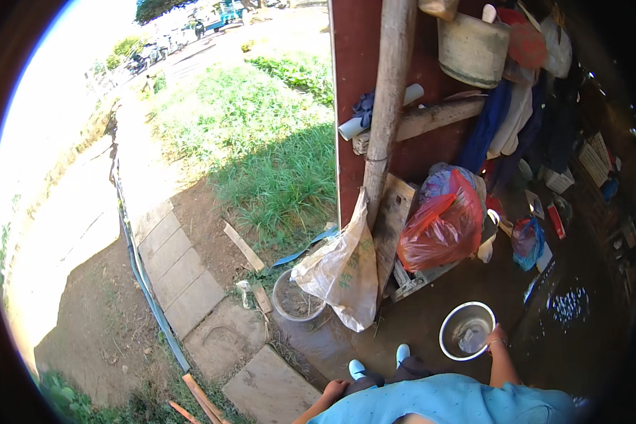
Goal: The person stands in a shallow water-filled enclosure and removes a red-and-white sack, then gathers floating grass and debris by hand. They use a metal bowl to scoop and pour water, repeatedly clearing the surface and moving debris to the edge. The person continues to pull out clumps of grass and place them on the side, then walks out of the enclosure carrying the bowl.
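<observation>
A round metal basin (pixel 445 345) is at my lower right, with something pale and shiny inside that I cannot make out. My right hand (pixel 498 337) grips the basin's right rim, the fingers closed on its edge. Beside my left leg hangs my left hand (pixel 336 389), apart from other things. It looks small and its fingers are mostly hidden. My light blue shoes (pixel 403 352) stand on the dark floor to the left of the basin.
A wooden post (pixel 389 92) rises beside a dark red wall. Around it are a whitish woven sack (pixel 350 275), a red plastic bag (pixel 442 233), a round tub (pixel 279 304) and a hanging bucket (pixel 473 51). Paving slabs (pixel 177 275) and a blue hose (pixel 145 283) run along the left.
</observation>
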`<state>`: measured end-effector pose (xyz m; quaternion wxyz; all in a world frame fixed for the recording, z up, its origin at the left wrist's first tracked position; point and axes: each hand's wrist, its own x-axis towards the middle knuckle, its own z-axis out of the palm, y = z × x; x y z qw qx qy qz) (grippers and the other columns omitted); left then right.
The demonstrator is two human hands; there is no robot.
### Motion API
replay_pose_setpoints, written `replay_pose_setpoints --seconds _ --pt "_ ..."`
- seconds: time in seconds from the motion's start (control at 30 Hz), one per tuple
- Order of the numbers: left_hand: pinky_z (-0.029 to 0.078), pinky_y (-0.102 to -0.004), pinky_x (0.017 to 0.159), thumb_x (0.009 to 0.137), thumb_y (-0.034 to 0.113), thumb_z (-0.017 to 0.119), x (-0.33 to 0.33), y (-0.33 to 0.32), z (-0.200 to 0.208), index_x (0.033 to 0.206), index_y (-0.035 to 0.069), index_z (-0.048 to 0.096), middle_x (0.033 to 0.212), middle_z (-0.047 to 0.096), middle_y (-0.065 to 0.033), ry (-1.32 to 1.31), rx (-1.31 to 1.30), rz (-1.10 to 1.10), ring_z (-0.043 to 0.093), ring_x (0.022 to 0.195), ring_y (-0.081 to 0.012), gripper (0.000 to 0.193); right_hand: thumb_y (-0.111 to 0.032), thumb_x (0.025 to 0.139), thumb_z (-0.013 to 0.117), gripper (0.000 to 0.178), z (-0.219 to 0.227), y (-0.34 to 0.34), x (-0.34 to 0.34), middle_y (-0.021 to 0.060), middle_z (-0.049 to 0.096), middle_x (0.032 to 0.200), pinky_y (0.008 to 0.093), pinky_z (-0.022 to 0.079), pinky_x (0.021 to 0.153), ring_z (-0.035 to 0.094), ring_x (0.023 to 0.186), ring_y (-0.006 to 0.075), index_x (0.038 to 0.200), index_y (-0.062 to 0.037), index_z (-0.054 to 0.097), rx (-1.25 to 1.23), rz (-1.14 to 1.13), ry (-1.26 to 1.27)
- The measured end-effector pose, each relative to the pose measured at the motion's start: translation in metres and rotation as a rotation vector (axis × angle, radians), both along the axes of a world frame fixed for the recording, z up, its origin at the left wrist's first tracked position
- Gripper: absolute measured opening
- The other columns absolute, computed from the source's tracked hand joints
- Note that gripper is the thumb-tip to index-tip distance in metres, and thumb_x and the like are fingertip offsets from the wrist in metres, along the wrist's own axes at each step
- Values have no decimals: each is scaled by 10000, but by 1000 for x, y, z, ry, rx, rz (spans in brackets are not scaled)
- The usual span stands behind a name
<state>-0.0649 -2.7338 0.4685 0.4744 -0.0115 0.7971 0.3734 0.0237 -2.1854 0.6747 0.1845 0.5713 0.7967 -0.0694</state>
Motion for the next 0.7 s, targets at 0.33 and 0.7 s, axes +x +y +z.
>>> replay_pose_setpoints --seconds 0.33,0.7 --pt "521 -295 674 919 164 528 -100 14 -19 1057 -39 613 923 674 -128 -234 233 232 662 824 -212 259 -186 810 598 203 -100 20 276 195 668 1019 425 541 788 655 965 318 926 -49 694 72 -466 -64" --pt "509 -309 762 904 192 559 -101 188 21 1060 76 636 1069 638 -103 -206 224 -404 645 923 -198 209 -183 844 538 238 -159 37 374 211 662 1005 473 538 769 652 941 362 993 -39 655 -180 -723 72"
